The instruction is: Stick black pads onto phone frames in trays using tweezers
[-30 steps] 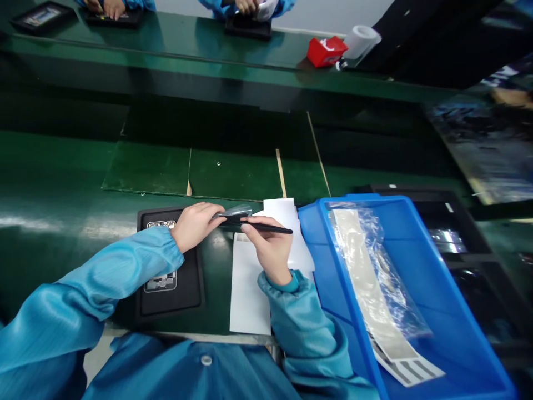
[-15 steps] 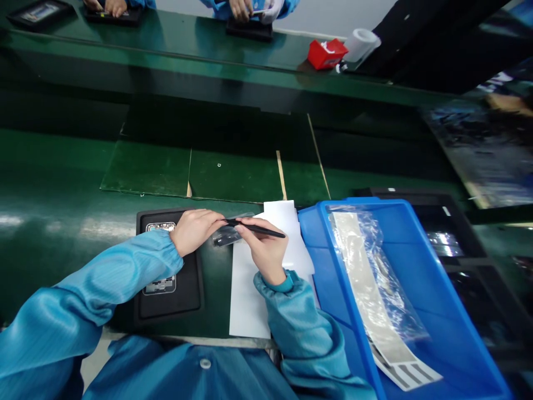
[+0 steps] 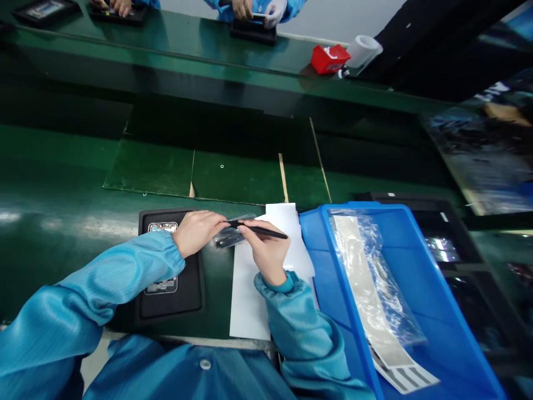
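My right hand grips slim black tweezers like a pen, the thin end pointing left. That end meets the fingertips of my left hand, which are pinched together; whatever lies between them is too small to make out. Under my left wrist and sleeve is a black tray holding an opened phone, its inner parts partly showing. A clear plastic bag with something dark in it lies just beneath the tweezers. White paper sheets are spread below my right hand.
To the right, a blue bin contains a clear bag and a strip of pale stickers. Dark trays stand beyond it. Across the green bench, co-workers' hands work over black trays, near a red box and a clear roll.
The whole view has shifted slightly. Both hands keep the same pose, with the tweezers' end still at my left fingertips.
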The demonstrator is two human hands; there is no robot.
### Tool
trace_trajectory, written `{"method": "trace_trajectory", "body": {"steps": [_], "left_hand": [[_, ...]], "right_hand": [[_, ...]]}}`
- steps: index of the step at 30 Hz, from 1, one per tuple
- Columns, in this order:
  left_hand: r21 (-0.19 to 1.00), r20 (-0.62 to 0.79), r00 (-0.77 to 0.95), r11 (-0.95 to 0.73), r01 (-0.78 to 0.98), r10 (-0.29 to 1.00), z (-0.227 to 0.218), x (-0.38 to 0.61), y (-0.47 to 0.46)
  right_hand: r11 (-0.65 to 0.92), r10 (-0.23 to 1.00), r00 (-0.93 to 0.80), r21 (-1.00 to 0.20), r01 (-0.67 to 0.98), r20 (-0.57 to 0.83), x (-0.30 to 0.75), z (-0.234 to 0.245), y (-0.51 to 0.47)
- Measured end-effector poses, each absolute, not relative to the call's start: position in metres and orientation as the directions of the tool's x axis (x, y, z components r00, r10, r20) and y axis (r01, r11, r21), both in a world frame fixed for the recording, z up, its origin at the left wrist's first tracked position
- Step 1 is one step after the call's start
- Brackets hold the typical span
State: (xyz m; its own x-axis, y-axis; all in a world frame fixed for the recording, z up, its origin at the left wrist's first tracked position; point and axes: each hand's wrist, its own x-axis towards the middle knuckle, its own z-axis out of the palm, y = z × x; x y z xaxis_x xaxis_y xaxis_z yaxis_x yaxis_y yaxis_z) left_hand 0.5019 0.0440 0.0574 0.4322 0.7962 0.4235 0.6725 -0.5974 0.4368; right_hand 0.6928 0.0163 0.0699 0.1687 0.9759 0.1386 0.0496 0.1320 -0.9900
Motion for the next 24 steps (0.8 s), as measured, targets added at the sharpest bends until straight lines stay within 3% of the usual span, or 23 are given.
{"method": "trace_trajectory", "body": {"steps": [8, 12, 15, 20, 24], "left_hand": [[0.366, 0.322, 0.393, -0.496, 0.787, 0.861, 0.067, 0.492, 0.041], [0.315, 0.283, 0.245, -0.331, 0.889, 0.927, 0.079, 0.427, 0.03], [0.347, 0.246, 0.158, -0.239, 0.907, 0.956, 0.073, 0.375, 0.018], [0.421, 0.235, 0.244, -0.325, 0.847, 0.941, 0.054, 0.348, -0.003], [0.407, 0.209, 0.278, -0.342, 0.847, 0.938, 0.05, 0.35, -0.009]], "right_hand": [[0.061, 0.97, 0.233, -0.998, 0.031, 0.067, 0.693, 0.074, 0.019], [-0.01, 0.978, 0.209, -0.999, -0.036, -0.018, 0.688, 0.074, 0.011], [-0.106, 0.988, 0.106, -0.991, -0.078, -0.114, 0.668, 0.073, 0.002], [-0.269, 0.958, -0.099, -0.963, 0.024, -0.27, 0.614, 0.07, -0.003], [-0.292, 0.948, -0.112, -0.955, 0.058, -0.297, 0.583, 0.062, 0.003]]}}
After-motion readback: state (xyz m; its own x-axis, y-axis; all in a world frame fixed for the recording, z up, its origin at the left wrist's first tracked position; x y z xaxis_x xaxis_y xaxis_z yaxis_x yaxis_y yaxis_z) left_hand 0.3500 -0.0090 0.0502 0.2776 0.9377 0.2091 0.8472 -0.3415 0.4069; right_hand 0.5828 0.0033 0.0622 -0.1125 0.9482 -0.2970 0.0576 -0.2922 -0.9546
